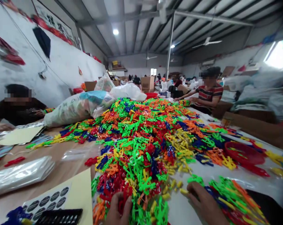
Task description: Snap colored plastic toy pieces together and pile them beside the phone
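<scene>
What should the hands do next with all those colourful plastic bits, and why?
Probably the right hand should pinch the small yellow plastic peg lying loose at its fingertips. It sits alone on the white table sheet, easier to lift than the tangled heap of coloured plastic pieces. The left hand already rests in red pieces.

My left hand and right hand rest on the near edge of the heap of small plastic toy pieces; stuffed clear plastic sacks lie behind it, a round shallow plastic basket to its right.
</scene>
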`<state>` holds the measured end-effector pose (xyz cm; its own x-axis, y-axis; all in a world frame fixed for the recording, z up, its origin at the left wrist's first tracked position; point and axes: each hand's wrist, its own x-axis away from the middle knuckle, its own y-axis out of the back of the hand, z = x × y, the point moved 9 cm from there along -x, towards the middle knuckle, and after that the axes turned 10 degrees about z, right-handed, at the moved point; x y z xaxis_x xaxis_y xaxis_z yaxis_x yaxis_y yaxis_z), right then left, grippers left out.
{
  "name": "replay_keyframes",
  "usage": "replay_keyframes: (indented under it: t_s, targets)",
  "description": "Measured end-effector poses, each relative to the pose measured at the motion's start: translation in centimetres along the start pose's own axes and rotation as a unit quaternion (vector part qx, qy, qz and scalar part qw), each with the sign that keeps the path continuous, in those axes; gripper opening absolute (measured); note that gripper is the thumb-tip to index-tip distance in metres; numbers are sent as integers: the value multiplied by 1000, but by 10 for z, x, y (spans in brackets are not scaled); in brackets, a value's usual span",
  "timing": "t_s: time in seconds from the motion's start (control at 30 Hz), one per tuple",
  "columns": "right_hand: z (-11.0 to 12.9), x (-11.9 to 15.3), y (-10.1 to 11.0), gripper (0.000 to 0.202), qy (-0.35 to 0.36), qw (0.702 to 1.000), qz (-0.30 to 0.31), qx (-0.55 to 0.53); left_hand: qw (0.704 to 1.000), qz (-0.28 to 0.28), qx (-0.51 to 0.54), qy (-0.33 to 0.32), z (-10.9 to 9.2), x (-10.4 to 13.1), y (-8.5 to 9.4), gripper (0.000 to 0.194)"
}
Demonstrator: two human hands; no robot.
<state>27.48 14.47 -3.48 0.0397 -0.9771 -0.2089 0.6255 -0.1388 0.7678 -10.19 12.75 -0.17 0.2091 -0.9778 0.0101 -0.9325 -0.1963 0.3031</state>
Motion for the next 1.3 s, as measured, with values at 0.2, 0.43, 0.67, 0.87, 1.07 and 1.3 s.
replay_keyframes:
  t_s: [0.2,0.43,0.67,0.87,1.07,1.3]
  targets:
    - [32,7,3,22,-6,986,62,153,996,62,27,52,-12,15,-9,52]
    - [33,-13,4,25,-185,950,96,231,994,89,25,51,-15,27,-9,38]
    - [20,-36,-23,30,-212,929,213,218,993,117,8,10,-23,39,-14,31]
    - [30,-26,-22,24,-182,943,173,219,991,131,15,24,-24,49,-15,30]
    - [72,15,-8,23,-116,983,127,71,985,172,-21,-11,-32,64,-33,25]
    - [157,83,-16,14,110,974,146,-132,962,256,40,83,-2,85,-65,30]
